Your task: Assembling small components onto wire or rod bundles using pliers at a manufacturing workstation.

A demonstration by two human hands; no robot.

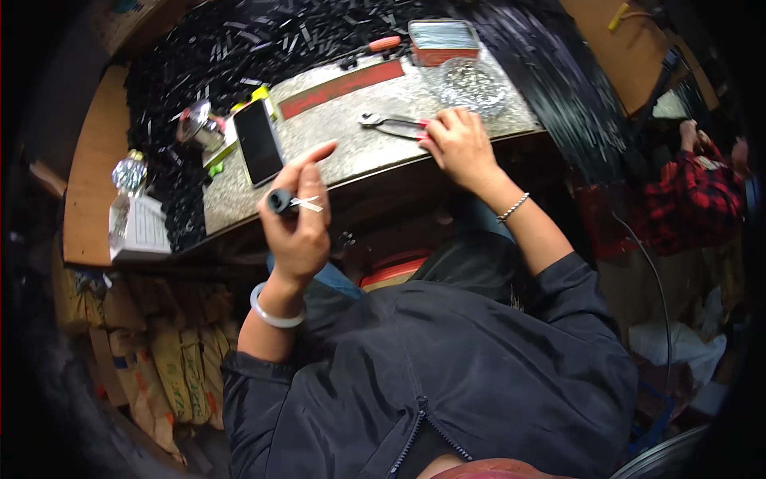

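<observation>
Seen from the head camera, a seated person in a dark jacket works at a speckled stone-topped bench [335, 120] ringed by heaps of small black parts [239, 44]. The left hand [297, 219] is raised off the bench edge, clenched around a short black tube [279, 200] with a thin pale strip [307, 203] poking from it, forefinger extended. The right hand [461, 145] rests on the benchtop, fingers curled over the red handles of a pair of pliers [392, 123] whose metal head lies on the stone. A dark phone [258, 142] lies just beside the left hand; a glass dish [472, 86] and a red tin [443, 40] sit beyond the pliers. The tube is held in mid-air over the lap, so a loosened grip could drop it out of sight below the bench. Whether the right hand truly grips the pliers is hard to tell; another person's red plaid sleeve [694, 199] is cut off at the right.
</observation>
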